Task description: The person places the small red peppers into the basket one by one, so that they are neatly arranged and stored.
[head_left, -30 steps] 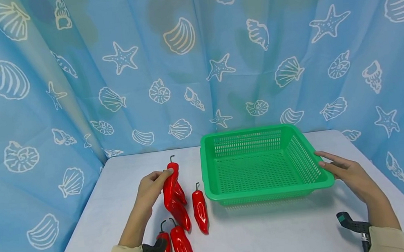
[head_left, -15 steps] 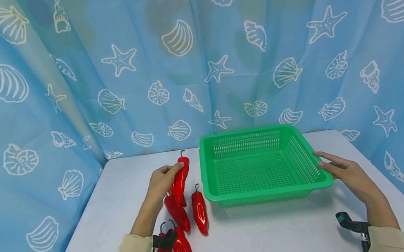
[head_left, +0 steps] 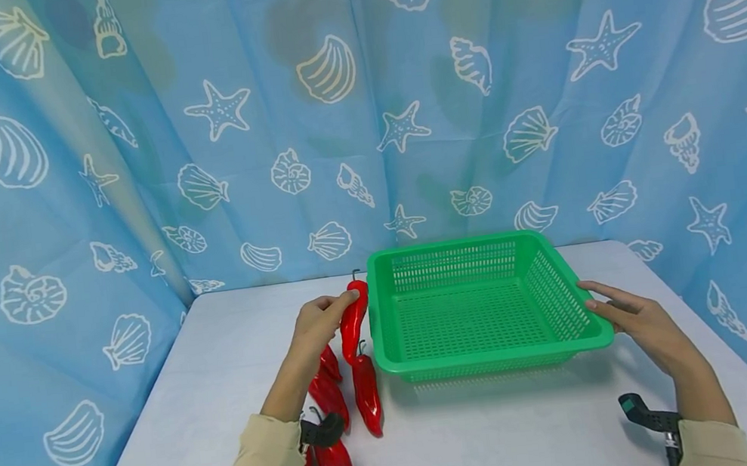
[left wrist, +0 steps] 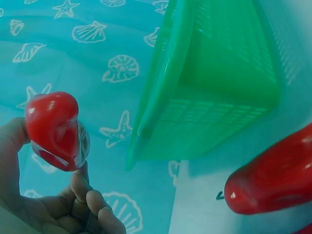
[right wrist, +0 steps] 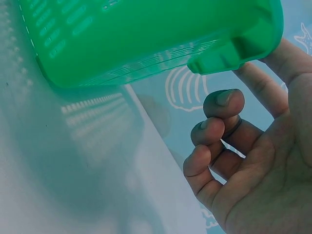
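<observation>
Seashell-print curtain (head_left: 272, 175) backs the white desk (head_left: 490, 433). Loose red peppers (head_left: 368, 397) lie near the left hand (head_left: 315, 329), whose grip pinches another chili pepper (head_left: 353, 328) near its stem, leaving its length free, just beside the green basket (head_left: 489, 356); the right hand (head_left: 638, 319), unclenched, touches its rim, probably steadying it.

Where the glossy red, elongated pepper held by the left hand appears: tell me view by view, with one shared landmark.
Head: the held red pepper is just left of centre, below mid-height.
Left wrist: the held red pepper is towards the left edge, about mid-height.
Right wrist: not in it.
Shared landmark: the green rectangular plastic basket with slotted walls.
</observation>
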A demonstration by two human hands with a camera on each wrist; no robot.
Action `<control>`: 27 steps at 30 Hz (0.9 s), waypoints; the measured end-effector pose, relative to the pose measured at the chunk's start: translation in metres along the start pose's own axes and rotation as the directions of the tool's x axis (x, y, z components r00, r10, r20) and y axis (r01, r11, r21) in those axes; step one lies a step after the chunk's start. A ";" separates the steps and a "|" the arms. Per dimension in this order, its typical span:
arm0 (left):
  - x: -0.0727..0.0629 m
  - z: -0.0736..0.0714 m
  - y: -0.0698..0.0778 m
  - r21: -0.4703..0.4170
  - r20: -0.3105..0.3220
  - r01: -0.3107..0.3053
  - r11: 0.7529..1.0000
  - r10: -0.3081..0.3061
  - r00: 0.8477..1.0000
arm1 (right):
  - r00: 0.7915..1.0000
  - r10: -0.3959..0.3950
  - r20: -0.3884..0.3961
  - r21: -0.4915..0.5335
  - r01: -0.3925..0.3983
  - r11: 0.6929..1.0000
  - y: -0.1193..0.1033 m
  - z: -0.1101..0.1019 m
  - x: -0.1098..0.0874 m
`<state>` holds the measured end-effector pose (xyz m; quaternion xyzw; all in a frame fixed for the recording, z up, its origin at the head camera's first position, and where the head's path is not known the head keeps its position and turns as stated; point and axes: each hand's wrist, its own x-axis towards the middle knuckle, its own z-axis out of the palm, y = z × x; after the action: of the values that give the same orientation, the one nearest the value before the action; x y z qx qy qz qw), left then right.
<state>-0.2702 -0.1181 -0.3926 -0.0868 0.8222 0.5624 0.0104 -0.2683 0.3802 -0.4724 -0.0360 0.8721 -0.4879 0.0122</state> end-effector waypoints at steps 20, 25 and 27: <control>0.008 0.032 0.024 -0.016 0.089 0.017 1.000 -0.016 0.996 | 0.999 0.030 0.011 0.030 -0.030 0.999 0.001 0.001 0.000; 0.010 0.045 0.034 -0.014 0.119 -0.003 1.000 0.005 0.993 | 0.999 0.033 0.007 0.025 -0.033 0.999 0.001 0.001 0.000; 0.012 0.049 0.038 -0.006 0.124 -0.003 1.000 0.003 0.992 | 0.999 0.040 0.002 0.024 -0.040 0.999 0.000 0.002 0.001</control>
<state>-0.2914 -0.0608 -0.3774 -0.0505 0.8186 0.5689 0.0603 -0.2689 0.3786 -0.4731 -0.0190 0.8667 -0.4979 0.0231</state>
